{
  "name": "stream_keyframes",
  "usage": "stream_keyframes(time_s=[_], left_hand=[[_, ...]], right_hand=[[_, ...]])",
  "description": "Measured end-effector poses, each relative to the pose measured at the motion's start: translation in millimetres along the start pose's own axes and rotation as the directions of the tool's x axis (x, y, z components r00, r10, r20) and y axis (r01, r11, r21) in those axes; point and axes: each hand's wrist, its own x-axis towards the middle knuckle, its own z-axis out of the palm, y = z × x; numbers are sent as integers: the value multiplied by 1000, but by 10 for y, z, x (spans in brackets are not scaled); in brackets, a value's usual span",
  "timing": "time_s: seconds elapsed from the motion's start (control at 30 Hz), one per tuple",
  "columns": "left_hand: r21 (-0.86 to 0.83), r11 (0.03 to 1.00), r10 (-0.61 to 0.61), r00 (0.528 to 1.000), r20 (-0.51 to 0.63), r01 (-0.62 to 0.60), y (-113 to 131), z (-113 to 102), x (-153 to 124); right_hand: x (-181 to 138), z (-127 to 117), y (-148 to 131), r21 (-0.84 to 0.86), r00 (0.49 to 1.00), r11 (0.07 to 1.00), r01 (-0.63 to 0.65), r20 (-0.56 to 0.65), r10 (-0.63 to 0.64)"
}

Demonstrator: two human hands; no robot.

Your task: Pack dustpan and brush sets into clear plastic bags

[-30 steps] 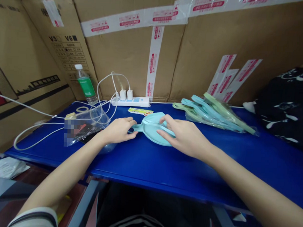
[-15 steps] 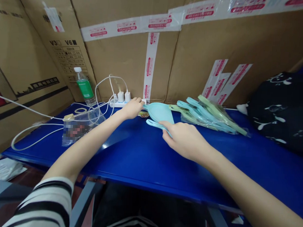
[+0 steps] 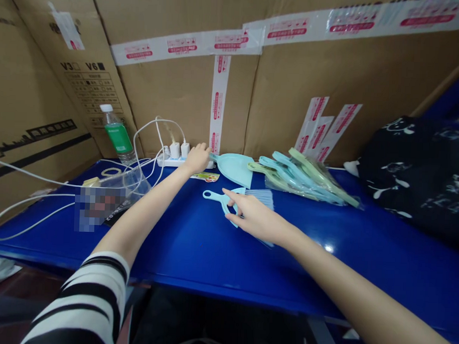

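A light blue dustpan [image 3: 235, 168] lies toward the back of the table, its handle pointing left. My left hand [image 3: 198, 159] is closed around the end of that handle. In front of the dustpan, a light blue hand brush [image 3: 217, 196] with pale translucent bristles rests flat on the table, its ring-ended handle also to the left. Over the brush head is my right hand [image 3: 254, 213], thumb and forefinger spread apart; it covers part of the head and bristles. A small colourful card [image 3: 206, 177] lies below my left hand.
Several wrapped blue and green dustpan-and-brush pieces [image 3: 308, 177] lie to the right, near a dark patterned bag [image 3: 413, 178]. On the left are a water bottle [image 3: 118, 138], a power strip [image 3: 169, 161], white cables and a clear bag [image 3: 133, 181]. Cardboard [image 3: 172, 89] walls the back.
The brush has come away from the dustpan's front and now lies on the table. My right hand's fingers have spread off it. My left hand stays at the dustpan handle.
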Motion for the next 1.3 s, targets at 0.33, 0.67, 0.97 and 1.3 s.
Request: stream_keyframes(time_s=[0.33,0.67,0.97,1.3], left_hand=[[-143,970,230,941,249,-199,-53,-65,-609],[36,994,92,952,293,-107,-148,-29,-648],[111,908,397,914,85,-404,298,-36,-163],[218,886,402,913,76,-408,202,20,-107]], right_hand=[[-24,53,110,-311,991,942,128,85,-106],[-45,-14,47,-342,991,935,88,129,-47],[-47,-1,55,-425,992,900,98,115,-53],[-44,-31,28,-409,993,911,43,119,6]])
